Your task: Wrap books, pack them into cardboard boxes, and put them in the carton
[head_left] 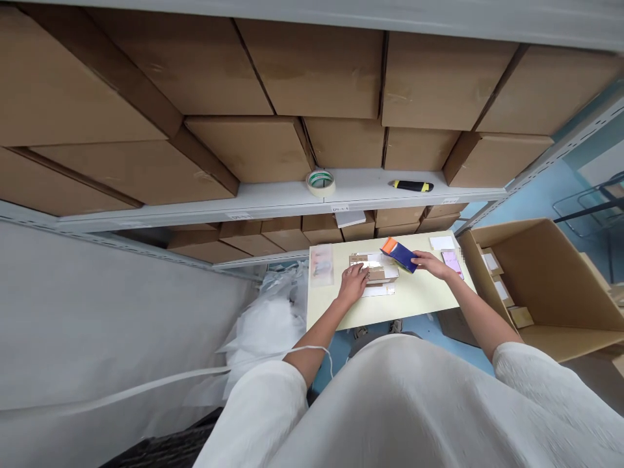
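Observation:
My right hand (429,263) grips the end of a blue and orange box (400,254), held tilted above the right part of a pale yellow table (336,313). My left hand (354,282) rests on the left side of a small open cardboard box (385,273), its fingers partly spread on the flap. Something shiny shows inside that box, too small to make out. Under the box lies a white sheet (385,290). A phone (453,263) with a lit screen is just right of my right hand.
A large open carton (575,279) with small boxes stands right of the table. Shelves with cardboard boxes rise ahead, holding a tape roll (320,184) and a yellow-black cutter (412,186). White plastic wrapping (268,318) lies at left, near a pale strap (195,374).

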### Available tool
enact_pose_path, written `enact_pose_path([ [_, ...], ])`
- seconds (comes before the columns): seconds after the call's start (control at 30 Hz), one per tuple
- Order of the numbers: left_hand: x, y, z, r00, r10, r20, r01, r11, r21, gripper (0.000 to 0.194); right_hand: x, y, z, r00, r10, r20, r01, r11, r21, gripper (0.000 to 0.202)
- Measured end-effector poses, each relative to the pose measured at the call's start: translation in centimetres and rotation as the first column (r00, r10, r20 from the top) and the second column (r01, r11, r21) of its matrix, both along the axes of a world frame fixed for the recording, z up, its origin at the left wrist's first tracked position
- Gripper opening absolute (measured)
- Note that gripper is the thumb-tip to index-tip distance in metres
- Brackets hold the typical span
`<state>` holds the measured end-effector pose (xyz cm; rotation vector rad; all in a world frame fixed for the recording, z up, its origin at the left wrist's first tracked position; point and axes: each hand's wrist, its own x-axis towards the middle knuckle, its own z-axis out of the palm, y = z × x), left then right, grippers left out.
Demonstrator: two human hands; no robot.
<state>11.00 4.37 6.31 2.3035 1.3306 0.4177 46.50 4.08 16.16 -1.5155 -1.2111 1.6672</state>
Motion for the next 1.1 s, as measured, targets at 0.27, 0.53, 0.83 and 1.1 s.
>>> enact_pose_path([
  [0.27, 0.0, -0.1, 0.4, 0.999, 0.028, 0.046, -0.028, 1.0, -0.002, 0.046, -5.9, 5.1, 0.1, 0.986, 0.165, -0.026, -0.166, 0.985, -0.046, 0.029],
  [0.53, -0.2, 0.4, 0.6, 0.982, 0.096, 0.164, -0.08, 0.992, -0.102, 0.045, -4.0, 5.3, -1.3, 0.968, 0.225, 0.11, -0.232, 0.971, 0.05, 0.027],
  [0.83, 1.2, 5.0, 4.1, 0.63, 0.573, 0.524, -0.189, 0.767, -0.613, 0.025, -3.0, 5.0, -2.0, 0.968, 0.203, 0.145, -0.215, 0.974, 0.067, 0.025],
  [1.1, 3.3, 6.4, 5.8, 0.514, 0.73, 0.449, -0.07, 0.558, -0.827, 0.043, -3.9, 5.0, -0.6, 0.946, 0.227, 0.233, -0.244, 0.969, 0.048, 0.021],
])
